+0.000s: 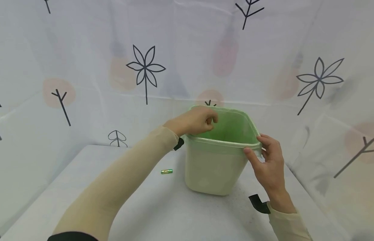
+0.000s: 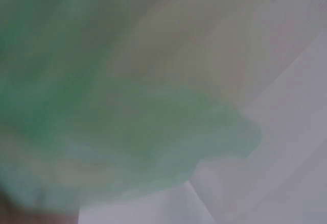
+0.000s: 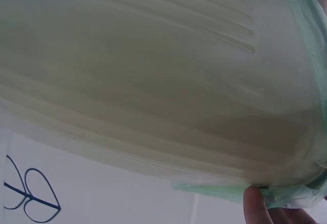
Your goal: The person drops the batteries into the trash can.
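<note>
A pale trash bin (image 1: 215, 167) stands on the table, its opening lined with a thin green plastic bag (image 1: 229, 124) folded over the rim. My left hand (image 1: 194, 120) is over the left side of the opening, its fingers curled, with nothing visible between them. The bag (image 2: 168, 127) shows blurred in the left wrist view. My right hand (image 1: 269, 160) grips the bin's right rim corner, thumb in front and fingers on the far side. In the right wrist view, fingers (image 3: 255, 206) touch the bag's edge (image 3: 283, 196) beneath the bin wall (image 3: 153, 81).
A small green and gold battery (image 1: 167, 171) lies on the white tabletop (image 1: 138, 207) to the left of the bin. Behind the table hangs a pale cloth (image 1: 181, 50) printed with leaves and twigs.
</note>
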Demonstrator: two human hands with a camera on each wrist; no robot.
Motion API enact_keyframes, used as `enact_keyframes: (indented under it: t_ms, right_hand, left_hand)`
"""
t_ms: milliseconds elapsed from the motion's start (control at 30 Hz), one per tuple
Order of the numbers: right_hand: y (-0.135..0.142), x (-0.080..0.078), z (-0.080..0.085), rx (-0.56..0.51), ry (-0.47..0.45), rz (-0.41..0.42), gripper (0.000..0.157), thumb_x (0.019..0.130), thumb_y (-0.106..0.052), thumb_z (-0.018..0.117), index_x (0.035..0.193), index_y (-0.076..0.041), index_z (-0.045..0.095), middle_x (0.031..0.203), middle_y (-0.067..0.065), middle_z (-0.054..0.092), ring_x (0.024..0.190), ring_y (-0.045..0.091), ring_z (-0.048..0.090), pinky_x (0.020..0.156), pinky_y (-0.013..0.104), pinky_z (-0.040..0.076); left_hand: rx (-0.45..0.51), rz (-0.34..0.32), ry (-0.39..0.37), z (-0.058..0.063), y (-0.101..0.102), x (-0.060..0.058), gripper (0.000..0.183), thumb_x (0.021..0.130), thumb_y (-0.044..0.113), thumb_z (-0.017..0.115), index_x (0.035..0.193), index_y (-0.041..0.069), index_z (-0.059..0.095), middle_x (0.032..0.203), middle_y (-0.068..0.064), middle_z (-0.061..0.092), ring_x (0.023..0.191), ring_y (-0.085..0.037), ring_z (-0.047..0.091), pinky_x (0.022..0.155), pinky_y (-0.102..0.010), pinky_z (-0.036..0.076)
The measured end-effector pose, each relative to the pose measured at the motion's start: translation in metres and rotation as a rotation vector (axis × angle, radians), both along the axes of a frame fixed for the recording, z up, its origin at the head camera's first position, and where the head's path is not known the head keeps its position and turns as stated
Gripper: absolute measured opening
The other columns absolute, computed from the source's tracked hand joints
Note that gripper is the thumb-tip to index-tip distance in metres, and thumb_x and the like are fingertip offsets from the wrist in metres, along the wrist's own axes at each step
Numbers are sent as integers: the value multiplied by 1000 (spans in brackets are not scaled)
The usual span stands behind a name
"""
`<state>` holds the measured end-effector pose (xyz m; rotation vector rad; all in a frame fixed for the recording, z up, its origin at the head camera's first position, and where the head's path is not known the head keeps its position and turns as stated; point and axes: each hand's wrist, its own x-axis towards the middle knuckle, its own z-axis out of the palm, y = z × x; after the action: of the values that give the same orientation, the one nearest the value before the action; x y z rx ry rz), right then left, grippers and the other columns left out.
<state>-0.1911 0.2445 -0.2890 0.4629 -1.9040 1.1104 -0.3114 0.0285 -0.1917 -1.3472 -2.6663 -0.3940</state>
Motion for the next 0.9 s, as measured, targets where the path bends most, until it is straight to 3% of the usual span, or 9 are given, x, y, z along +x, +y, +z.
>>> enact_keyframes:
  t_ms: [200, 400, 600, 900]
  right_hand:
    - [-1, 0, 1, -15, -3, 8, 46, 78, 14, 68, 119, 17, 47, 125, 28, 44, 109, 9, 54, 90, 14, 42]
    - [-4, 0, 1, -28, -15, 28, 46, 78, 14, 67, 119, 17, 47, 126, 28, 44, 109, 12, 54, 90, 15, 43]
    - [-3, -1, 1, -28, -14, 18, 46, 77, 14, 68, 119, 17, 48, 126, 28, 44, 108, 12, 55, 89, 14, 43]
    - [-1, 1, 2, -28, -8, 17, 46, 77, 15, 68, 119, 17, 47, 125, 29, 44, 109, 10, 55, 89, 14, 42]
  left_hand:
    - [70, -54, 81, 7, -18, 9, 15, 90, 7, 60, 103, 7, 67, 95, -4, 63, 85, -15, 55, 82, -26, 44]
    - [131, -42, 122, 7, -52, 23, 14, 89, 8, 62, 102, 5, 66, 88, -4, 60, 81, -18, 55, 77, -28, 44]
    - [178, -27, 161, -4, -85, 28, 13, 86, 4, 64, 99, 4, 66, 84, -3, 58, 79, -17, 55, 75, -28, 46]
    - [196, 30, 123, -31, -113, 28, 15, 86, 4, 65, 100, 6, 67, 84, 0, 57, 78, -16, 55, 72, -27, 47]
